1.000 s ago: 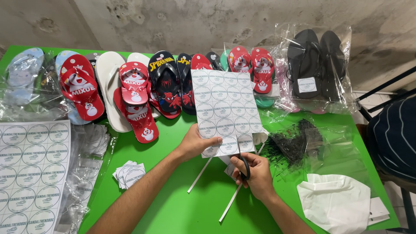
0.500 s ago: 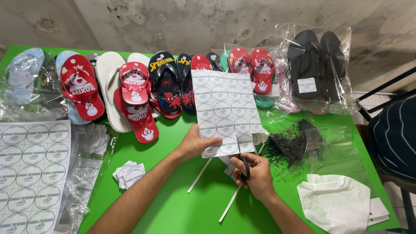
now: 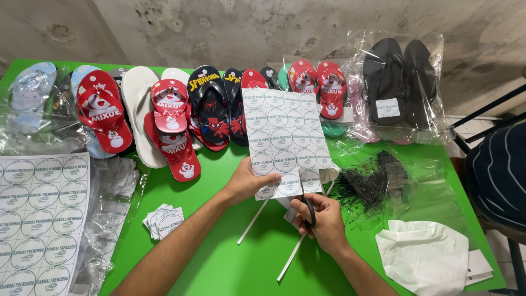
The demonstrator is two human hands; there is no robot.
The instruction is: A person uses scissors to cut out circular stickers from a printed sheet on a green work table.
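My left hand (image 3: 247, 181) pinches the lower left edge of a white sheet of round labels (image 3: 285, 137), held upright over the green table (image 3: 219, 257). My right hand (image 3: 323, 220) grips black-handled scissors (image 3: 308, 207), whose blades reach up into the bottom edge of the sheet. Thin white paper strips (image 3: 253, 220) lie on the table under my hands.
A row of flip-flops (image 3: 170, 118) lines the back, with a bagged black pair (image 3: 399, 82) at right. Another label sheet (image 3: 41, 219) lies at left by a small stack of cut labels (image 3: 163, 220). Black plastic ties (image 3: 370, 181), a white bag (image 3: 424, 255) and a seated person (image 3: 498, 175) are at right.
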